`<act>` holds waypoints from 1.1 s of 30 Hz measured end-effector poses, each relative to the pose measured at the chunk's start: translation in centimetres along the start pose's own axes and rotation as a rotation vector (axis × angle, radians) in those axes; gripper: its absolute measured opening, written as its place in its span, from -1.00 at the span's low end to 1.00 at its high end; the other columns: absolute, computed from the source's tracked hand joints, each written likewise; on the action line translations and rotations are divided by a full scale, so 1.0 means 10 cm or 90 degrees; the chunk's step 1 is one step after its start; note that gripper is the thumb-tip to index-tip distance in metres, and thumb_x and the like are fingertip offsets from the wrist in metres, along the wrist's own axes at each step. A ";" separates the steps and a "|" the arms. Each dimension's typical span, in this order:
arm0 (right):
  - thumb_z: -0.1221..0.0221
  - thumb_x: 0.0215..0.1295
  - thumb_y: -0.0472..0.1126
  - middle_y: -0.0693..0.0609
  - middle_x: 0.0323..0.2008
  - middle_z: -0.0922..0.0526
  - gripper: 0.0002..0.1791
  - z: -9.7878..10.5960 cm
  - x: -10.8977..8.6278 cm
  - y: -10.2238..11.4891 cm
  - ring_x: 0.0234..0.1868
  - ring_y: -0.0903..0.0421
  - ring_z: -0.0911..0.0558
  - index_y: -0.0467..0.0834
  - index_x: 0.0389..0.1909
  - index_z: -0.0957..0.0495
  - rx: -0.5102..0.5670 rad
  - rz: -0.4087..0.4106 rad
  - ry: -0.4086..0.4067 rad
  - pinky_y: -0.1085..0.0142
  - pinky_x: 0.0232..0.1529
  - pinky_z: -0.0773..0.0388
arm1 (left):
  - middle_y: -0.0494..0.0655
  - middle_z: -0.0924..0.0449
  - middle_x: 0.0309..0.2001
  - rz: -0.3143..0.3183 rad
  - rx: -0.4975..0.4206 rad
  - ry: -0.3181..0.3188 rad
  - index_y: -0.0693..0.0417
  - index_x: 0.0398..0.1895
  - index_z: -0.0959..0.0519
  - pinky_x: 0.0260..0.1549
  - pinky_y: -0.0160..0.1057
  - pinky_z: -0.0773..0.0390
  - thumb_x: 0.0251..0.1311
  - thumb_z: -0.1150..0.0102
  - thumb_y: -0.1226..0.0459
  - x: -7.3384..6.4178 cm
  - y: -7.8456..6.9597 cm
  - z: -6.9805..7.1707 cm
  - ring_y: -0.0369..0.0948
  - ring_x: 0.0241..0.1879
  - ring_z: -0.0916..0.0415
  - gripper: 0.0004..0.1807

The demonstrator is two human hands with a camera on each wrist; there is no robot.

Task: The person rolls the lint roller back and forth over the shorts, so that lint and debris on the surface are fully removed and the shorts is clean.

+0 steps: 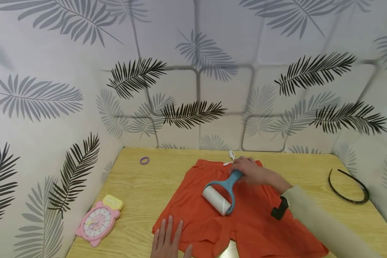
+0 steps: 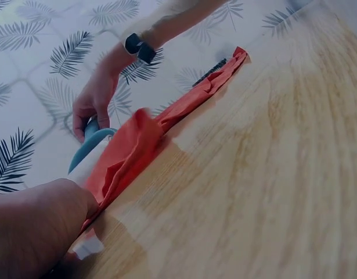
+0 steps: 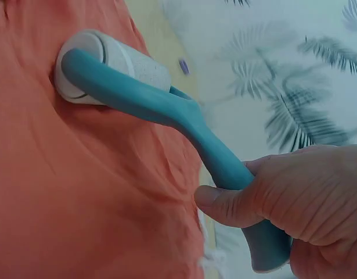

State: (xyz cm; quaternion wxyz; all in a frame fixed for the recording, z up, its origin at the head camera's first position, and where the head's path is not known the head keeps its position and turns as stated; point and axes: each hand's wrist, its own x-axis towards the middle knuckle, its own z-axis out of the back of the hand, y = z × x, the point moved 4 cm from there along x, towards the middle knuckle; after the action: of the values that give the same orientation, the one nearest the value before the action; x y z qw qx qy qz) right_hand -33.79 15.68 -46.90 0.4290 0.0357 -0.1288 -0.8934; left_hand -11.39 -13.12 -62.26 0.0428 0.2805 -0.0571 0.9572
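Note:
Red-orange shorts (image 1: 254, 211) lie spread on the wooden table, waistband toward the wall, with a white drawstring (image 1: 231, 154) at the top. My right hand (image 1: 249, 170) grips the blue handle of a lint roller (image 3: 216, 154). Its white sticky cylinder (image 1: 216, 200) rests on the shorts' left leg, seen against the cloth in the right wrist view too. Flat near the hem of that leg, my left hand (image 1: 167, 240) touches the fabric with fingers straight and spread. In the left wrist view only the back part of the left hand (image 2: 42, 218) shows; its fingertips are hidden.
On the left stands a pink alarm clock (image 1: 98, 223) beside a small yellow block-like item (image 1: 113, 202). A purple hair tie (image 1: 144, 160) lies at the back left of the table (image 1: 138, 193). At the far right is a black headband (image 1: 349, 197). Leaf-patterned wall covering (image 1: 213, 89) borders the table.

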 end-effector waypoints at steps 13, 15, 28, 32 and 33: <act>-0.49 0.09 -0.46 -0.08 -0.18 -0.64 -0.70 0.42 0.08 -0.95 -0.03 -0.26 -0.54 -0.10 -0.22 -0.68 -0.095 -0.110 -0.027 -0.37 0.00 -0.36 | -0.07 -0.37 0.52 -0.007 -0.003 -0.010 -0.34 0.52 -0.42 0.49 -0.19 0.20 0.37 0.14 -0.45 -0.01 0.02 0.00 -0.08 0.52 -0.19 -0.21; -0.48 0.08 -0.48 -0.11 -0.17 -0.65 -0.69 0.49 0.07 -1.03 0.03 -0.32 -0.54 -0.12 -0.21 -0.69 -0.119 -0.144 -0.032 -0.43 0.07 -0.34 | -0.08 -0.37 0.52 -0.006 -0.005 -0.007 -0.35 0.53 -0.42 0.50 -0.20 0.21 0.37 0.14 -0.45 0.00 0.02 -0.01 -0.08 0.52 -0.19 -0.21; -0.46 0.24 -0.25 -0.16 -0.18 -0.64 -0.73 0.64 -0.23 -0.98 -0.04 -0.33 -0.53 -0.21 -0.09 -0.66 -0.169 -0.215 -0.078 -0.40 0.02 -0.37 | -0.08 -0.39 0.50 0.054 -0.040 0.120 -0.32 0.45 -0.51 0.34 0.03 -0.29 0.29 0.02 -0.46 0.04 -0.01 0.02 0.01 0.47 -0.33 -0.20; -0.41 0.32 -0.19 -0.11 -0.21 -0.61 -0.76 0.62 -0.29 -0.74 -0.15 -0.19 -0.53 -0.18 -0.09 -0.62 -0.170 -0.212 -0.081 -0.11 -0.24 -0.45 | 0.00 -0.38 0.47 0.134 -0.135 0.196 -0.20 0.40 -0.54 0.22 0.22 -0.42 0.25 -0.17 -0.36 0.25 -0.01 0.12 0.08 0.41 -0.36 -0.24; -0.40 0.34 -0.18 -0.10 -0.21 -0.60 -0.75 0.60 -0.29 -0.67 -0.17 -0.18 -0.53 -0.19 -0.08 -0.60 -0.164 -0.206 -0.080 -0.06 -0.28 -0.45 | 0.02 -0.38 0.47 0.148 -0.160 0.197 -0.16 0.39 -0.54 0.20 0.26 -0.43 0.25 -0.22 -0.31 0.33 -0.01 0.16 0.10 0.39 -0.37 -0.26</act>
State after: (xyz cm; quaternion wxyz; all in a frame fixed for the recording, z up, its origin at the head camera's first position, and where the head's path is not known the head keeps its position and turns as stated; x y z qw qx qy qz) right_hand -38.07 23.09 -43.00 0.2723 -0.0551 -0.0327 -0.9601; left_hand -13.27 -13.04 -59.15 -0.0249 0.1142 -0.2007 0.9727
